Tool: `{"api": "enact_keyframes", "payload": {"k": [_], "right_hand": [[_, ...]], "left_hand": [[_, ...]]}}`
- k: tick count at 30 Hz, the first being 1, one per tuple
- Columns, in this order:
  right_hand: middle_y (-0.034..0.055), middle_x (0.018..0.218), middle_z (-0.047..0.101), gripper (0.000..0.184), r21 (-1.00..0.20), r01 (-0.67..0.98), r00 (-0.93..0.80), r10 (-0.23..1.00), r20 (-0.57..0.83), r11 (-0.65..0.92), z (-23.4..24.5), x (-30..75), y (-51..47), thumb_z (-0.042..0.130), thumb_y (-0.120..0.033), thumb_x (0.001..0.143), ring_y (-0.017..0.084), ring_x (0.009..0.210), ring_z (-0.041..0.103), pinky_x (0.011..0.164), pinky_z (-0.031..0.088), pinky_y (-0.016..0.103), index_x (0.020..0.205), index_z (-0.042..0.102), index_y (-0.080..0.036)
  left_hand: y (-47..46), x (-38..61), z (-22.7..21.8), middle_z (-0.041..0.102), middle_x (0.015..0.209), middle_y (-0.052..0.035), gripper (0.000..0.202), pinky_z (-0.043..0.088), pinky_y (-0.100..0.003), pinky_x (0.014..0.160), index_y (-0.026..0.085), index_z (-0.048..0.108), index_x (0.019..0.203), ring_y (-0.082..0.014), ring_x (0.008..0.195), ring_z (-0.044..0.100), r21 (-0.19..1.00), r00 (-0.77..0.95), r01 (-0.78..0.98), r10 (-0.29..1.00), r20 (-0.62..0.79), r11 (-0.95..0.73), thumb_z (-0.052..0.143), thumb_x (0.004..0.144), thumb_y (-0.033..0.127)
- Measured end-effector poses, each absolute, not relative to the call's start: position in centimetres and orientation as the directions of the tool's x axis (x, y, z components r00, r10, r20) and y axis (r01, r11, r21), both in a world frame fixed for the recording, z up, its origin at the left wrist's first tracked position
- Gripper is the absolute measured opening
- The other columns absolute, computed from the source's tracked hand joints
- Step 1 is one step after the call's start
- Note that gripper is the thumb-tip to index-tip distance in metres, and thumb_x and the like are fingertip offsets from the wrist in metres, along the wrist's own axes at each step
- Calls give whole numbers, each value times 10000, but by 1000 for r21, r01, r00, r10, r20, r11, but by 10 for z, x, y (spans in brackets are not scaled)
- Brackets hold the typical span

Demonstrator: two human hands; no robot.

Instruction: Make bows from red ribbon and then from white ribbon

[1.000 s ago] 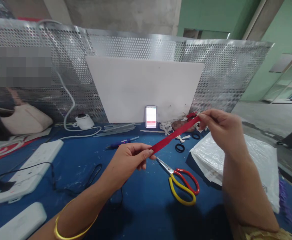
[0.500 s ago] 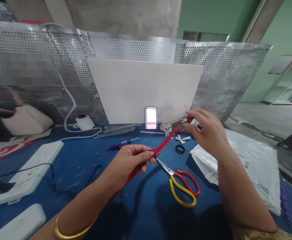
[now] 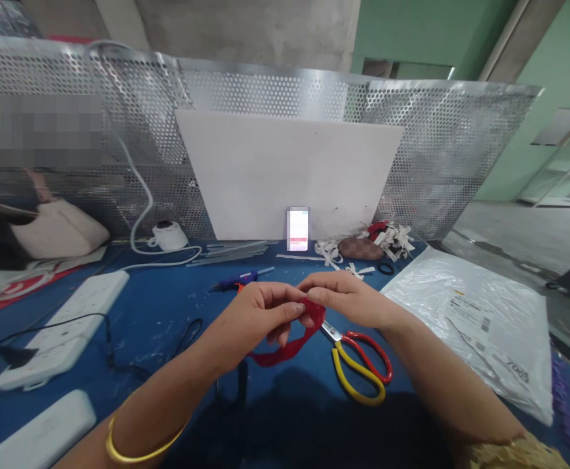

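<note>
My left hand (image 3: 260, 316) and my right hand (image 3: 346, 298) meet above the blue table (image 3: 167, 326), both pinching a red ribbon (image 3: 289, 345). The ribbon is folded into a loop that hangs down below my fingers. Red and yellow scissors (image 3: 357, 368) lie on the table just right of my hands, blades pointing towards them. A gold bangle (image 3: 138, 449) sits on my left wrist.
A white board (image 3: 289, 176) leans on a perforated metal screen (image 3: 436, 143). White ribbon scraps (image 3: 392, 238), a black ring (image 3: 385, 268) and a brown pouch (image 3: 360, 248) lie behind. A plastic bag (image 3: 480, 319) is at right, power strips (image 3: 64, 329) and a blue glue gun (image 3: 233, 282) at left.
My right hand let the stretched ribbon go slack, came back from the far right and joined my left hand. The ribbon is now folded into a loop between both hands.
</note>
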State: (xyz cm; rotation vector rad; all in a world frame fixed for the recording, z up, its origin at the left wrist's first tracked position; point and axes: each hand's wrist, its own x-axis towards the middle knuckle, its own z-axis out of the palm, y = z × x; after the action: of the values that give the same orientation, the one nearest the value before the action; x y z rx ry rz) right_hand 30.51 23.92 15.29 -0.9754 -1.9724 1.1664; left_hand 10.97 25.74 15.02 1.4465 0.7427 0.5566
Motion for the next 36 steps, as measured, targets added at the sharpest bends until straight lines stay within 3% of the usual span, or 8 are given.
{"api": "enact_keyframes", "payload": {"k": [5, 10, 14, 19, 24, 28, 32, 36], "right_hand": [[-24, 633, 516, 218, -934, 243, -399, 905, 150, 262, 152, 309, 240, 587, -316, 837, 86, 602, 465, 581, 370, 207, 710, 579, -139], [-1, 700, 553, 238, -984, 35, -280, 947, 159, 175, 146, 307, 242, 539, -360, 866, 108, 666, 525, 686, 424, 245, 745, 552, -156], [-50, 591, 449, 252, -985, -123, -240, 959, 148, 121, 145, 306, 243, 489, -421, 888, 72, 462, 411, 585, 440, 261, 851, 540, -177], [-17, 765, 466, 508, -827, 253, -358, 843, 401, 501, 153, 312, 236, 669, -349, 776, 100, 625, 443, 584, 403, 235, 1250, 504, -266], [20, 769, 495, 155, -467, 529, -359, 685, 634, 709, 157, 319, 234, 548, -237, 873, 128, 725, 494, 626, 408, 251, 941, 687, -231], [31, 769, 519, 144, -542, 583, -135, 730, 670, 606, 161, 321, 233, 531, -235, 876, 142, 730, 504, 660, 416, 276, 817, 655, -191], [35, 764, 526, 189, -636, 589, -43, 805, 592, 499, 166, 322, 228, 552, -277, 856, 148, 729, 504, 665, 409, 281, 706, 597, -171], [12, 692, 505, 242, -738, 522, -39, 877, 480, 427, 171, 331, 228, 555, -317, 847, 122, 650, 466, 597, 379, 253, 663, 566, -161]], "left_hand": [[261, 109, 147, 690, 751, -44, 204, 342, -157, 434, 156, 677, 865, -42, 452, 483, 995, 640, 93, 763, -93, 43, 627, 790, 339], [261, 109, 147, 689, 741, -40, 204, 328, -149, 426, 151, 663, 806, -38, 447, 481, 995, 628, 97, 775, -79, 23, 631, 788, 351], [263, 109, 146, 683, 721, -37, 213, 325, -156, 423, 149, 647, 750, -44, 447, 483, 997, 610, 81, 790, -65, 19, 642, 778, 360], [266, 110, 143, 647, 679, -17, 197, 316, -153, 417, 145, 645, 752, -29, 426, 443, 990, 613, -1, 782, -110, 140, 651, 768, 342], [265, 112, 145, 633, 722, -15, 270, 264, -150, 388, 157, 643, 867, -25, 432, 426, 962, 645, -22, 739, -195, 272, 609, 791, 414], [261, 115, 147, 640, 888, -33, 420, 316, -160, 434, 204, 590, 1119, -44, 520, 466, 991, 617, 29, 777, -122, 132, 640, 760, 417], [256, 118, 146, 651, 954, -49, 427, 450, -212, 658, 203, 601, 1114, -144, 824, 587, 975, 523, 142, 850, 73, -171, 697, 712, 309], [254, 119, 147, 673, 941, -70, 264, 424, -220, 534, 166, 624, 984, -113, 611, 576, 963, 564, 179, 823, 66, -200, 510, 849, 362]]}}
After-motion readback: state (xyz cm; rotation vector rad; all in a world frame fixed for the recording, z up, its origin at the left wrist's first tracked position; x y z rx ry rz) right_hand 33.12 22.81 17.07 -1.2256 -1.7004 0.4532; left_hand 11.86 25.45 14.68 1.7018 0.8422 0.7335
